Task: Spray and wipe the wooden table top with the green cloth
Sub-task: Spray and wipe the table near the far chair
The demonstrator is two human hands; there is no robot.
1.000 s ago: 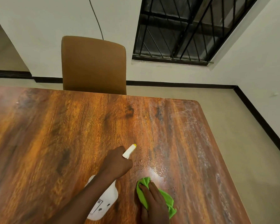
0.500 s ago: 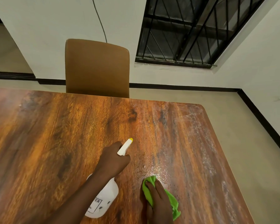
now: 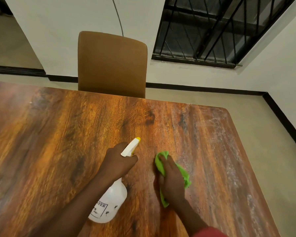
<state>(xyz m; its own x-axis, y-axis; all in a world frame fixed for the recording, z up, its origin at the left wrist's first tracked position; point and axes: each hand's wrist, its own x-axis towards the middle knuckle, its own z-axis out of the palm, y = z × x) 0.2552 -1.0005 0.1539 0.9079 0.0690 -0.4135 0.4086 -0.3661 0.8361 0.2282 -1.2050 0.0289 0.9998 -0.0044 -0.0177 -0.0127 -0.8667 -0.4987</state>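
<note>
1. We see the left hand (image 3: pixel 119 161) clamped round the neck of the white spray bottle (image 3: pixel 109 200), with its fingers curled at the trigger.
2. The bottle's body hangs tilted below that wrist, toward 6 o'clock. We cannot tell whether it touches the counter (image 3: pixel 58 134).
3. Its yellow-tipped nozzle (image 3: pixel 137 139) points toward 1 o'clock, over the wood.
4. The right hand (image 3: pixel 172 180) lies at 3 o'clock from the left one, near it but apart. Its fingers are laid almost straight across the green cloth (image 3: pixel 183 171) and press it flat onto the counter.
5. The cloth is bunched under that palm, in the near right part of the counter. Green shows past the fingertips at 11 o'clock, along the hand's 3 o'clock side, and beside the wrist at 6 o'clock.
6. A whitish film (image 3: pixel 217 134) covers the wood from the cloth out toward the counter's 3 o'clock edge and its far right corner. The wood at 9 o'clock shows darker grain.
7. A red sleeve (image 3: pixel 210 232) covers the right forearm at the bottom edge of the view.
8. At 12 o'clock a brown chair (image 3: pixel 112 65) stands against the counter's far edge.
9. A window (image 3: pixel 212 28) with black bars sits in the wall at 1 o'clock, and a thin cable (image 3: pixel 117 14) runs down the wall behind the chair.
</note>
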